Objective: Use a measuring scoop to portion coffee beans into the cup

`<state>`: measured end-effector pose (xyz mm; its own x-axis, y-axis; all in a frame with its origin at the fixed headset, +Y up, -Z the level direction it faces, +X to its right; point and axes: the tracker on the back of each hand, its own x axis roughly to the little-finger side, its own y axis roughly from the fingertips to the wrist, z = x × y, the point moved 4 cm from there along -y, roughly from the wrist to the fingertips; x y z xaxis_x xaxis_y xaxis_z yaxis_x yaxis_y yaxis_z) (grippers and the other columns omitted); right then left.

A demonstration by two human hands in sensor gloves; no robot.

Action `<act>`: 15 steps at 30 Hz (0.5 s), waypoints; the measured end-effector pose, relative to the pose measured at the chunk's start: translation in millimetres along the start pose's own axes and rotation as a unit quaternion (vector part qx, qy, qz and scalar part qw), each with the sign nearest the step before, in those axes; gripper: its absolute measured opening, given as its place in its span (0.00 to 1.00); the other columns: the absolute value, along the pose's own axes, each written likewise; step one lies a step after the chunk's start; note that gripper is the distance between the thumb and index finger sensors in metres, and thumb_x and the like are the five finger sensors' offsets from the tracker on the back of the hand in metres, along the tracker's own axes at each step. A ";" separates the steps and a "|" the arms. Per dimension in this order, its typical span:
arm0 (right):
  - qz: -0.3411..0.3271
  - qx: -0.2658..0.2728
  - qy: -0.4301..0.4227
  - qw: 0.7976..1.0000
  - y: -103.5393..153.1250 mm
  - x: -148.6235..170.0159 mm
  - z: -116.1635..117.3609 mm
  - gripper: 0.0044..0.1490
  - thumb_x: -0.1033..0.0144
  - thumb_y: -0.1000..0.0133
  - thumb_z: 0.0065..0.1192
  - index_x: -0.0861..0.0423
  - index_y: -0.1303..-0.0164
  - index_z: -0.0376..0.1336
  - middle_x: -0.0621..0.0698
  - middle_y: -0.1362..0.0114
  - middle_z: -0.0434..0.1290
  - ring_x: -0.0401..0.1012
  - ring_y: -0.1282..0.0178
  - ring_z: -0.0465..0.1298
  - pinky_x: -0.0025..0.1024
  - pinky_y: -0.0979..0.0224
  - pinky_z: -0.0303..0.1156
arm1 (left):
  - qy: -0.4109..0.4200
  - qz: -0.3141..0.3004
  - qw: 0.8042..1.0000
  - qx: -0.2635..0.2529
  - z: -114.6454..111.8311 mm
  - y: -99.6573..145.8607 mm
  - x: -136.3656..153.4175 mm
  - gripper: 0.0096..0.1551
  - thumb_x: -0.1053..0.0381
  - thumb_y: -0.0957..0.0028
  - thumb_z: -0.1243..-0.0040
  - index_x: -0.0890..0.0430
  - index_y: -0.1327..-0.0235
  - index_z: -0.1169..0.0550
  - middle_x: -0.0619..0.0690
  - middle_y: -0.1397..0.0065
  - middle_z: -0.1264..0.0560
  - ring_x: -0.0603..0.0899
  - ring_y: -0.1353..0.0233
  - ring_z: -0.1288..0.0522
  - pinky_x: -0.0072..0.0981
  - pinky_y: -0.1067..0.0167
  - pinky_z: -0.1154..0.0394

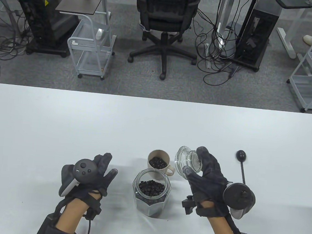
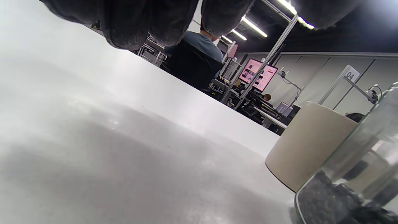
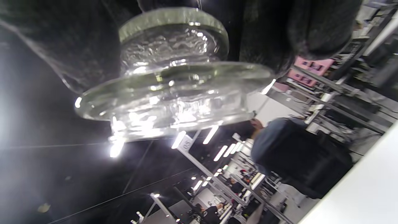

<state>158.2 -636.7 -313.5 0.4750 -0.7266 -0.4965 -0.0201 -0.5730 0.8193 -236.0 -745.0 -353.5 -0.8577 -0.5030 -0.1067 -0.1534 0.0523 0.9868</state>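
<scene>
A faceted glass jar (image 1: pixel 151 193) with coffee beans stands open near the table's front middle; its wall (image 2: pixel 351 183) fills the left wrist view's right corner. Just behind it stands a beige cup (image 1: pixel 158 162) holding beans, also seen as the cup (image 2: pixel 306 149). My right hand (image 1: pixel 204 172) holds the glass lid (image 1: pixel 186 161) tilted in the air, right of the cup; the lid (image 3: pixel 174 84) fills the right wrist view. A black measuring scoop (image 1: pixel 242 164) lies on the table right of that hand. My left hand (image 1: pixel 104 170) rests left of the jar, fingers straight, holding nothing.
The white table (image 1: pixel 61 130) runs to a far edge with floor beyond. An office chair (image 1: pixel 165 21), wire carts (image 1: pixel 92 47) and computer towers stand past it. A person sits far off in both wrist views.
</scene>
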 end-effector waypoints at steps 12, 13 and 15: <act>-0.194 -0.063 0.148 0.968 21.7 -60.0 54.5 0.49 0.45 0.54 0.80 0.59 0.29 0.64 0.70 0.32 0.68 0.67 0.42 0.76 0.64 0.40 0.71 | 0.001 -0.007 1.000 -0.001 1.3 0.2 -2.6 0.48 0.27 0.48 0.56 0.52 0.19 0.40 0.64 0.17 0.41 0.78 0.22 0.37 0.75 0.33 0.41; -0.203 -0.067 0.157 0.964 23.7 -62.2 57.0 0.49 0.45 0.54 0.80 0.59 0.29 0.64 0.70 0.32 0.68 0.67 0.42 0.76 0.64 0.40 0.70 | 0.001 -0.007 1.000 0.000 1.3 0.2 -2.7 0.48 0.27 0.48 0.56 0.52 0.19 0.40 0.64 0.17 0.41 0.79 0.22 0.37 0.75 0.34 0.41; -0.227 -0.069 0.180 0.955 29.0 -68.4 62.0 0.49 0.44 0.54 0.80 0.59 0.29 0.64 0.69 0.32 0.68 0.66 0.42 0.77 0.64 0.40 0.71 | 0.000 -0.007 1.000 0.001 1.2 0.2 -3.2 0.48 0.27 0.48 0.56 0.52 0.19 0.40 0.64 0.17 0.41 0.78 0.22 0.37 0.75 0.33 0.41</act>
<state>70.6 -627.1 -273.5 0.6791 -0.2234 -0.6992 0.3645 -0.7242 0.5854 -233.9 -742.4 -353.0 -0.8555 -0.5036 -0.1204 -0.1664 0.0471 0.9849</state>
